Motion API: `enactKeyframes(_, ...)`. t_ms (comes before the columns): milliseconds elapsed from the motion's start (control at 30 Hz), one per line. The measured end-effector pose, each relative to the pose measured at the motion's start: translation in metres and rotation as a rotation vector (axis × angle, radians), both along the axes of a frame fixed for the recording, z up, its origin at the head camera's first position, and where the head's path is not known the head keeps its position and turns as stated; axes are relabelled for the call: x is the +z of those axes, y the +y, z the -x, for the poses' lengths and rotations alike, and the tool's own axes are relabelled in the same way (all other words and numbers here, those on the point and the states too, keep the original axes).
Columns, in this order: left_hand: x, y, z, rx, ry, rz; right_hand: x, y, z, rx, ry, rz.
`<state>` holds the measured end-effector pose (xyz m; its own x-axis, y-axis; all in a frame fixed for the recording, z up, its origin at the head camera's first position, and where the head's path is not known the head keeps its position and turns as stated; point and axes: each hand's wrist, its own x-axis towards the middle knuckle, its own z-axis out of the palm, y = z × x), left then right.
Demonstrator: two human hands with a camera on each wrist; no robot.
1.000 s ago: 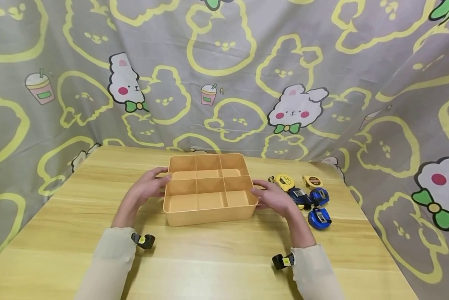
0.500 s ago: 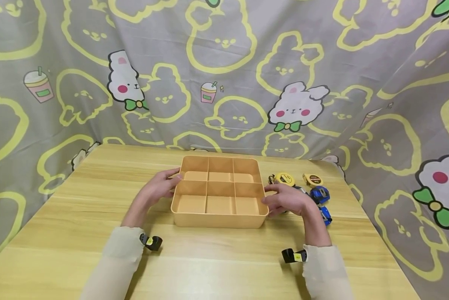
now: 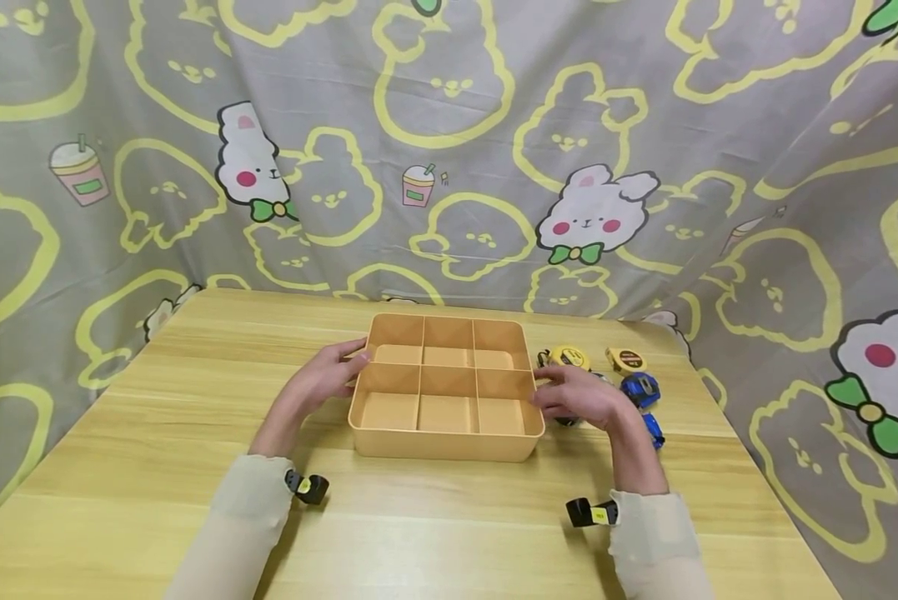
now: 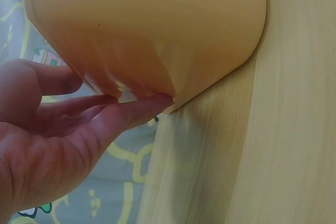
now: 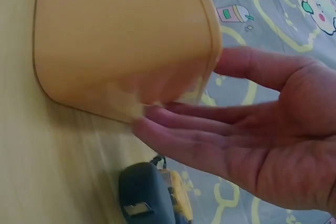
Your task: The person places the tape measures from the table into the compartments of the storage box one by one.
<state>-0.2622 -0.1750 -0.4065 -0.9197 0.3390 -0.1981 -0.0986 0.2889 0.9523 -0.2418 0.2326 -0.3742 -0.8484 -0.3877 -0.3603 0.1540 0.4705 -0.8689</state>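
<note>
Left hand [image 3: 328,375], right hand [image 3: 582,395] press straight-fingered on orange rectangular six-compartment plastic box [image 3: 445,445], mid-frame, unfilled; yellow/blue tape measures [image 3: 640,389] lie frame-right.

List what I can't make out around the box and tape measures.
Head: front blue tape measure, mostly behind the right arm.
Head: brown label, fine print too small to read.
Left wrist: box, cut off by the top edge.
Right wrist: yellow item, partly behind the dark tape measure.

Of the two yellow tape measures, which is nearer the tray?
The rounder yellow tape measure, with the dark strap on its left, just right of the tray; the boxier yellow one with the brown label sits farther right.
</note>
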Motion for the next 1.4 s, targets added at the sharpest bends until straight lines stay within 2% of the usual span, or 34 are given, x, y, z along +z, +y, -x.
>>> enactKeyframes(133,-0.002,-0.001,0.0,-0.005,0.0,-0.006,-0.006,-0.008,0.007,-0.137,0.087,0.062)
enactKeyframes(233,-0.001,-0.002,0.0,-0.008,0.005,-0.005,-0.015,-0.016,0.012,-0.252,0.118,0.125)
enactKeyframes(367,-0.001,-0.001,0.001,-0.008,0.007,-0.004,-0.024,-0.023,0.015,-0.303,0.129,0.113)
enactKeyframes(533,0.0,0.001,0.001,-0.013,0.003,-0.009,-0.028,-0.025,0.014,-0.285,0.094,0.109)
enactKeyframes(867,-0.001,-0.001,0.001,-0.012,-0.011,-0.023,-0.025,-0.023,0.012,-0.246,0.066,0.084)
enactKeyframes(1100,-0.001,-0.002,0.0,-0.016,-0.039,-0.055,-0.022,-0.011,0.012,-0.171,0.041,0.096)
enactKeyframes(1400,0.004,-0.005,0.0,-0.053,-0.068,-0.01,-0.02,0.005,0.012,-0.09,0.0,0.107)
